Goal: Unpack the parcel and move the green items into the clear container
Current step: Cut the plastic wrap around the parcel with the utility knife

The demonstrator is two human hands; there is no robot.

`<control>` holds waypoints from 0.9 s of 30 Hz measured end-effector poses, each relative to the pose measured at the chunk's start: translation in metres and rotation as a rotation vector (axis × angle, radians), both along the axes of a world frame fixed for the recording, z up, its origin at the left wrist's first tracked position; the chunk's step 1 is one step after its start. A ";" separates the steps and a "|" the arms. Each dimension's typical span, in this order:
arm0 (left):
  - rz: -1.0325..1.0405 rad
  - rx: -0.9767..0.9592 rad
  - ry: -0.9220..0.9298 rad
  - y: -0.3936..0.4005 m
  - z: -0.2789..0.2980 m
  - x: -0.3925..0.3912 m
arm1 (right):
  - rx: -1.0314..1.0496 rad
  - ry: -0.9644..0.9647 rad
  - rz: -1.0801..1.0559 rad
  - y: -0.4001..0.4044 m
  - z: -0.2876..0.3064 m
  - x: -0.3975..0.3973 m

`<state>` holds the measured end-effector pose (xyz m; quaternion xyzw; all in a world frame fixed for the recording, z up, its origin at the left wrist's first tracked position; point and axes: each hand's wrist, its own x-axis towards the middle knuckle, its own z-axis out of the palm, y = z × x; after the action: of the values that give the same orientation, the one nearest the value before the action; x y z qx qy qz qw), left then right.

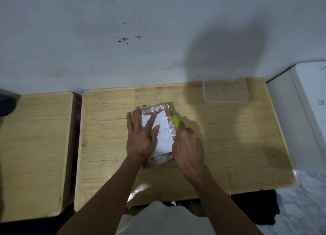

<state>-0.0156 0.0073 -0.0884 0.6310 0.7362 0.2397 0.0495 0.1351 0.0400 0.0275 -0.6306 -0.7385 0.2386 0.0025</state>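
Lying near the middle of the wooden counter (pixel 220 137), the parcel (pixel 158 128) is a brown package wrapped in clear, crinkled tape, with a white label (pixel 163 127) across its top; the print on the label is too small to read. What is inside the parcel cannot be seen, as it is sealed on every visible side. Just at its right edge a thin bright green piece (pixel 175 121) sticks up beside the right hand's fingers, and whether it is a tool or part of the contents cannot be told.

Well apart from the parcel, at the counter's far right corner against the wall (pixel 105 40), sits the clear container (pixel 226 91), a shallow see-through tub with nothing visible in it.

Pressing flat on the parcel's left half is the left hand (pixel 142 137), palm down with its fingers spread wide and gripping nothing. Along the parcel's right side the right hand (pixel 187 143) is loosely curled, fingers bent toward the green piece; whether it actually holds that piece cannot be told. Both forearms reach forward from the bottom of the view.

A second wooden counter (pixel 35 146) stands just left, separated by a narrow gap, and a white surface (pixel 308 111) lies to the right.
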 end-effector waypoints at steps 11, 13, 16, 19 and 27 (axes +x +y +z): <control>0.007 -0.034 0.015 0.000 -0.003 -0.001 | -0.020 -0.024 0.008 -0.010 0.003 0.004; 0.010 -0.040 0.018 -0.001 -0.003 -0.001 | -0.018 -0.012 0.012 -0.009 0.003 0.005; 0.008 -0.042 0.030 0.000 -0.003 -0.001 | 0.004 0.011 0.000 -0.009 0.001 0.008; 0.005 -0.047 0.037 0.000 -0.005 -0.002 | 0.031 0.028 -0.014 -0.009 -0.003 0.006; 0.010 -0.090 0.044 -0.001 -0.011 -0.003 | 0.006 0.060 -0.019 -0.012 -0.002 0.003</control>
<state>-0.0191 0.0062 -0.0993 0.6294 0.7504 0.1928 0.0602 0.1381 0.0278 0.0255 -0.6300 -0.7328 0.2554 0.0288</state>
